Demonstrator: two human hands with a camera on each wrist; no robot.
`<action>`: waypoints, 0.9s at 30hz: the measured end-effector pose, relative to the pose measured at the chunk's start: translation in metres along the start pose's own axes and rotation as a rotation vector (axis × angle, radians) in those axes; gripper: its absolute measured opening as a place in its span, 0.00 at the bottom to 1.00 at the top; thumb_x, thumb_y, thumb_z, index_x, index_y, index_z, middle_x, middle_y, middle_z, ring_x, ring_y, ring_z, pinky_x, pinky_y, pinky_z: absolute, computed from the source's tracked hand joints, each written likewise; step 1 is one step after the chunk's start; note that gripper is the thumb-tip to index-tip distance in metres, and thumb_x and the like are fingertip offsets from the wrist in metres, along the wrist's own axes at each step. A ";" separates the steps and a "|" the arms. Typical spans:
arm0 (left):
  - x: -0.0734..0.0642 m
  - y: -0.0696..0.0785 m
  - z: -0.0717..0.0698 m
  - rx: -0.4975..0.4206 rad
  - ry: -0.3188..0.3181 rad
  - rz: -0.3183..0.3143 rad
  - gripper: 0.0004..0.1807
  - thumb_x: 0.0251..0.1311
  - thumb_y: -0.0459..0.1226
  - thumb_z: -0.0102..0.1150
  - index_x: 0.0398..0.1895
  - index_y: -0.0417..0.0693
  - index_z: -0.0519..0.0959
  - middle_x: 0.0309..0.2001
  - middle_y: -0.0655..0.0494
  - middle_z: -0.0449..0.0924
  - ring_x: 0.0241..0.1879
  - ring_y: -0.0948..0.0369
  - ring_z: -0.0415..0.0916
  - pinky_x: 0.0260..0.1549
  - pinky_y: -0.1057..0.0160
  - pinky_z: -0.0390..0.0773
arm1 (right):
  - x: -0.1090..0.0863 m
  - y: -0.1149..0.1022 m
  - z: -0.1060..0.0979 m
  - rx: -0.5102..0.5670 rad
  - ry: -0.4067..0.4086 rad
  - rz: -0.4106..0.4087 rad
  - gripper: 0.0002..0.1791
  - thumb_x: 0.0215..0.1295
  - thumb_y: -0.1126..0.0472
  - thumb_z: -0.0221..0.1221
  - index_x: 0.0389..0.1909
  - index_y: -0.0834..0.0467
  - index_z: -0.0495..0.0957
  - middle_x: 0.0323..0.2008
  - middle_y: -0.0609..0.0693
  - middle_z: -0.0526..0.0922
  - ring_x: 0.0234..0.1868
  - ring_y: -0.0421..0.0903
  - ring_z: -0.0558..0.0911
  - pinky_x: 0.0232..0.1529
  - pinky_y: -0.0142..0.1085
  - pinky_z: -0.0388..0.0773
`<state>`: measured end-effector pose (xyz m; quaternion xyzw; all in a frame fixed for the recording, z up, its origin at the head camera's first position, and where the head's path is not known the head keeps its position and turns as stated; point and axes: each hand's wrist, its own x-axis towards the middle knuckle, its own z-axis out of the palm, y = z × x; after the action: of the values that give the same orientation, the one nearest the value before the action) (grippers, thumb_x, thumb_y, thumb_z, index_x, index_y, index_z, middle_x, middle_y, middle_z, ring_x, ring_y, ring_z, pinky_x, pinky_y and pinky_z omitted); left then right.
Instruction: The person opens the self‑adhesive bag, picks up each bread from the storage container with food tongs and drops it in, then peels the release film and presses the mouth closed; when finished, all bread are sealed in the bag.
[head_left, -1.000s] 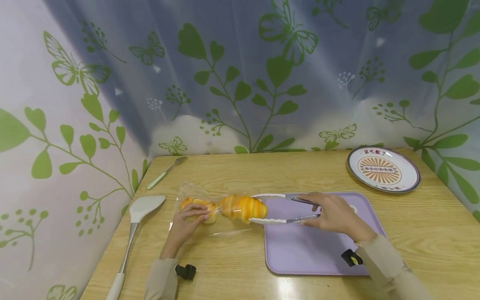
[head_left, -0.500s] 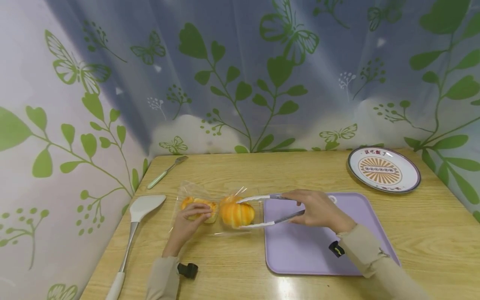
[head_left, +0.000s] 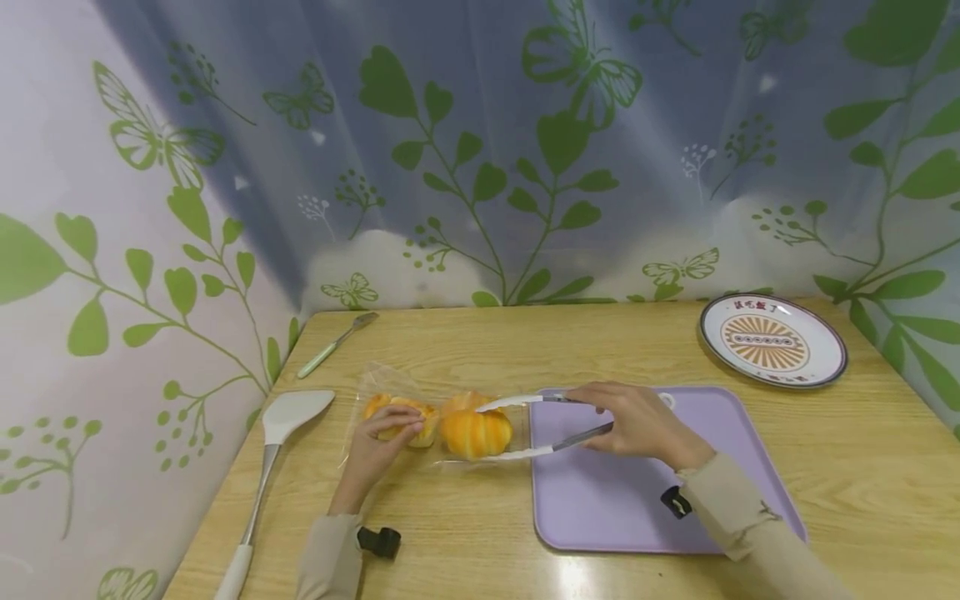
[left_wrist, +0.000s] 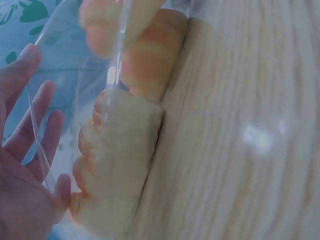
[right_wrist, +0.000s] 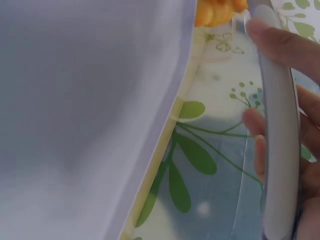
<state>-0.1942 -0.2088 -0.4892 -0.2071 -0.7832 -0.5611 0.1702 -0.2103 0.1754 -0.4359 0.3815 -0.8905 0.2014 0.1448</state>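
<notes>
My left hand [head_left: 386,437] pinches the rim of a clear plastic bag [head_left: 386,379], in the head view's lower middle; thumb and fingers show on the film in the left wrist view. Inside lies a pale, golden-topped bread roll [left_wrist: 120,160], partly hidden by the hand in the head view. Right of it, a croissant-shaped bread [head_left: 476,435] overlaps another orange-brown bread [left_wrist: 155,55]. With my right hand [head_left: 641,425] I grip tongs [head_left: 525,452], whose white tips lie spread at either side of the croissant-shaped bread. Whether they touch it, I cannot tell.
A lilac tray [head_left: 630,517] lies under the right hand. Behind it, at the right, stands a white patterned plate [head_left: 817,342]. A white-headed spatula [head_left: 288,414] and a small green-handled fork-like utensil [head_left: 330,348] lie at the left, near the patterned curtain [head_left: 465,167].
My right hand and the tongs have shifted left, bringing the croissant-shaped bread over the bag beside the other bread. The tongs' tips now sit wider around it. My left hand has hardly moved.
</notes>
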 end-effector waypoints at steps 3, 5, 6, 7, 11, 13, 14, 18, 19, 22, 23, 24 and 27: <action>0.000 0.002 0.002 -0.008 0.009 -0.002 0.05 0.53 0.22 0.64 0.34 0.30 0.84 0.40 0.37 0.82 0.45 0.76 0.74 0.49 0.77 0.74 | -0.001 0.001 -0.004 0.042 -0.068 0.058 0.34 0.42 0.57 0.77 0.55 0.57 0.80 0.50 0.54 0.85 0.31 0.42 0.81 0.27 0.28 0.74; 0.000 0.004 0.003 -0.006 0.013 -0.007 0.06 0.53 0.21 0.64 0.34 0.30 0.84 0.40 0.37 0.82 0.45 0.75 0.74 0.49 0.77 0.74 | -0.001 0.002 -0.005 0.060 -0.093 0.082 0.34 0.43 0.57 0.77 0.56 0.57 0.79 0.50 0.54 0.85 0.32 0.42 0.80 0.27 0.27 0.72; 0.001 0.005 0.003 0.000 0.014 -0.013 0.06 0.53 0.22 0.65 0.34 0.30 0.85 0.41 0.37 0.82 0.45 0.76 0.74 0.49 0.77 0.74 | 0.000 0.002 -0.005 0.064 -0.095 0.086 0.34 0.43 0.57 0.77 0.56 0.57 0.79 0.51 0.54 0.85 0.33 0.42 0.81 0.28 0.27 0.73; 0.001 0.005 0.003 0.004 0.012 -0.024 0.06 0.53 0.22 0.65 0.35 0.30 0.85 0.41 0.36 0.82 0.46 0.76 0.74 0.49 0.77 0.73 | 0.000 0.002 -0.005 0.064 -0.092 0.084 0.34 0.43 0.57 0.76 0.56 0.57 0.79 0.51 0.55 0.85 0.33 0.43 0.82 0.29 0.28 0.75; 0.002 0.006 0.004 0.054 -0.017 -0.071 0.08 0.55 0.25 0.65 0.39 0.33 0.85 0.43 0.39 0.82 0.47 0.75 0.73 0.51 0.74 0.73 | -0.002 0.003 -0.004 0.044 -0.043 0.054 0.34 0.42 0.58 0.77 0.55 0.57 0.80 0.52 0.56 0.84 0.34 0.46 0.85 0.34 0.34 0.81; 0.003 0.007 0.004 0.074 -0.041 -0.095 0.08 0.57 0.27 0.64 0.41 0.34 0.85 0.44 0.40 0.82 0.47 0.75 0.72 0.52 0.72 0.74 | -0.004 0.004 -0.004 0.035 -0.024 0.040 0.34 0.41 0.58 0.77 0.55 0.57 0.80 0.51 0.56 0.85 0.34 0.46 0.85 0.34 0.35 0.82; 0.003 0.007 0.005 0.086 -0.054 -0.109 0.08 0.58 0.27 0.64 0.41 0.35 0.85 0.45 0.42 0.83 0.47 0.74 0.72 0.52 0.71 0.74 | -0.004 0.004 -0.004 0.030 -0.016 0.035 0.34 0.41 0.59 0.77 0.54 0.57 0.80 0.51 0.56 0.85 0.34 0.46 0.85 0.34 0.35 0.82; 0.006 0.009 0.006 0.111 -0.084 -0.145 0.07 0.60 0.30 0.63 0.39 0.37 0.86 0.45 0.44 0.83 0.48 0.73 0.73 0.53 0.69 0.74 | -0.005 0.005 -0.006 0.024 -0.016 0.029 0.34 0.40 0.58 0.78 0.54 0.57 0.80 0.51 0.56 0.85 0.33 0.46 0.85 0.33 0.34 0.82; 0.007 0.009 0.007 0.116 -0.084 -0.148 0.07 0.60 0.30 0.64 0.39 0.36 0.86 0.45 0.45 0.84 0.48 0.73 0.73 0.53 0.69 0.75 | -0.006 0.005 -0.006 0.025 -0.021 0.032 0.34 0.40 0.58 0.78 0.54 0.57 0.80 0.51 0.56 0.85 0.33 0.45 0.85 0.33 0.34 0.81; 0.010 0.012 0.009 0.123 -0.075 -0.147 0.06 0.59 0.30 0.65 0.38 0.36 0.85 0.45 0.45 0.84 0.48 0.73 0.74 0.55 0.68 0.74 | -0.006 0.006 -0.008 0.025 -0.047 0.048 0.34 0.41 0.58 0.77 0.55 0.57 0.80 0.51 0.56 0.85 0.33 0.44 0.84 0.32 0.32 0.80; 0.011 0.013 0.010 0.120 -0.068 -0.149 0.06 0.58 0.30 0.65 0.38 0.36 0.85 0.45 0.44 0.84 0.48 0.73 0.74 0.55 0.68 0.74 | -0.007 0.006 -0.008 0.025 -0.051 0.052 0.34 0.41 0.58 0.77 0.55 0.57 0.80 0.51 0.56 0.85 0.33 0.44 0.84 0.32 0.32 0.79; 0.012 0.013 0.010 0.113 -0.058 -0.154 0.06 0.58 0.30 0.65 0.37 0.36 0.85 0.45 0.44 0.84 0.48 0.73 0.74 0.56 0.67 0.73 | -0.007 0.007 -0.009 0.026 -0.057 0.057 0.34 0.41 0.58 0.77 0.55 0.57 0.80 0.51 0.56 0.85 0.32 0.44 0.84 0.31 0.32 0.79; 0.013 0.015 0.011 0.079 -0.030 -0.178 0.06 0.58 0.31 0.66 0.37 0.37 0.85 0.44 0.46 0.85 0.47 0.74 0.74 0.57 0.65 0.72 | -0.007 0.008 -0.010 0.020 -0.047 0.051 0.34 0.40 0.58 0.78 0.54 0.57 0.80 0.50 0.56 0.85 0.33 0.44 0.84 0.32 0.33 0.80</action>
<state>-0.1983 -0.1924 -0.4738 -0.1379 -0.8225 -0.5395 0.1159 -0.2107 0.1888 -0.4321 0.3647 -0.9010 0.2048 0.1151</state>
